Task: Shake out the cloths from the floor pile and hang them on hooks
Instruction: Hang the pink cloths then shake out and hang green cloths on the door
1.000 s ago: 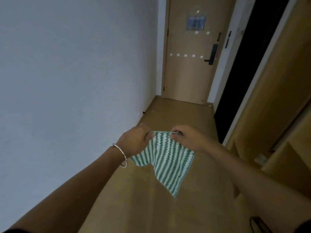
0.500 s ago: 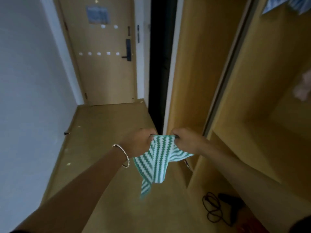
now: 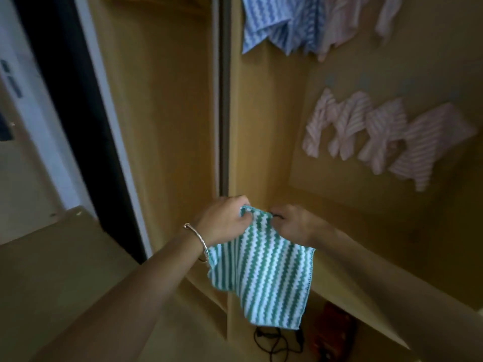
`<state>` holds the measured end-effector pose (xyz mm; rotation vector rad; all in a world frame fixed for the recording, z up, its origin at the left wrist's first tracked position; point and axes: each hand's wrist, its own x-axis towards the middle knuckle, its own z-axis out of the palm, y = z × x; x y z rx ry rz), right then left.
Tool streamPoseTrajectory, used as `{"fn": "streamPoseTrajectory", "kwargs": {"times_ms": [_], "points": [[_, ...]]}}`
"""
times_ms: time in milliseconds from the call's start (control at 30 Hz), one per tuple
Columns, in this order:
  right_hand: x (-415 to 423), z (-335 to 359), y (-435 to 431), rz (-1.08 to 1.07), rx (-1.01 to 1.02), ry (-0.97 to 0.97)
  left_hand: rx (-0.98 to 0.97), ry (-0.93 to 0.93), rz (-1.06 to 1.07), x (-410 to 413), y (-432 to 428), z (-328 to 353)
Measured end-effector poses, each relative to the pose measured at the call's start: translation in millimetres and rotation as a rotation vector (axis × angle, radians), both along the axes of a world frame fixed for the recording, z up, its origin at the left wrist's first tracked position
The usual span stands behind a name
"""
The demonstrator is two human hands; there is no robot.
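Your left hand [image 3: 224,220] has its fingers curled tight on the top edge of the green-and-white striped cloth [image 3: 261,273], and your right hand [image 3: 295,224] pinches the same edge just beside it, fingers closed narrow on the hem. The short stretch of hem between your two grips is pulled level, and the rest of the cloth hangs straight down below your knuckles, flat and open, its lower corner dangling over a dark cable [image 3: 271,340] on the floor. A thin bracelet [image 3: 200,244] sits on your left wrist, just behind the grip. Beyond your fingertips stands the open wooden closet [image 3: 261,126]. Up and to the right of your right hand, a row of pink striped cloths [image 3: 379,134] hangs on its back panel, blurred. Higher still, well above both hands, blue striped cloths [image 3: 277,19] hang along the top edge of the view. Far left of your left hand is a dark doorway [image 3: 65,82].
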<state>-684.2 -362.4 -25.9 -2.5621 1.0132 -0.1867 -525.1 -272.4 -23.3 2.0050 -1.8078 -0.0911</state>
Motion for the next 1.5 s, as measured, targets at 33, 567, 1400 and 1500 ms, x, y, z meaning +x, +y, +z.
{"fn": "streamPoseTrajectory", "kwargs": {"times_ms": [33,567,1400,1500], "points": [[-5.7,0.2,-14.3,-0.027,0.003,-0.023,-0.006,-0.017,-0.030,-4.6,-17.8,0.6],[-38.2,6.9,-275.3,-0.138,0.068,-0.343,-0.160,0.052,-0.214,-45.5,-304.3,25.3],[-169.1,212.8,-348.0,-0.480,-0.558,-0.289,-0.611,-0.277,-0.641,-138.6,-482.2,226.5],[-173.2,238.8,-351.8,-0.467,-0.711,-0.351,-0.726,-0.354,-0.584,-147.9,-485.6,261.4]]}}
